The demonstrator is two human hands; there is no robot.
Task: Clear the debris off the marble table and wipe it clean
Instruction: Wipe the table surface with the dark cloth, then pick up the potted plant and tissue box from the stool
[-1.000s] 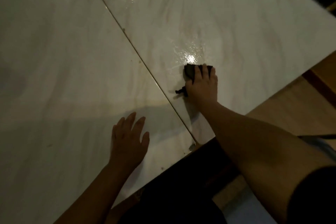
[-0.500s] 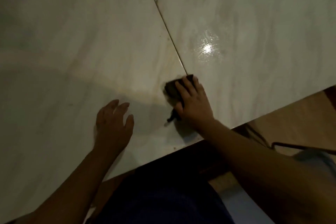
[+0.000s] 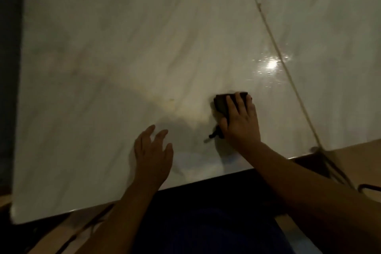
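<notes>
Leftward past the seam [image 3: 274, 41] your dark cloth [image 3: 223, 105] is sliding, now lying on the marble table [image 3: 103, 68] near its near edge. It is looking soft, light and limp, so your right hand [image 3: 240, 121] is pressing it under flat fingers, not clutching. Your left hand [image 3: 153, 154] is resting spread and empty.

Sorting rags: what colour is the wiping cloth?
Black cloth, under the right hand; head view.

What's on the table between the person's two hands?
In the head view, only bare, shadowed table lies between the left hand and right hand, plus a loose tail of the cloth.
</notes>
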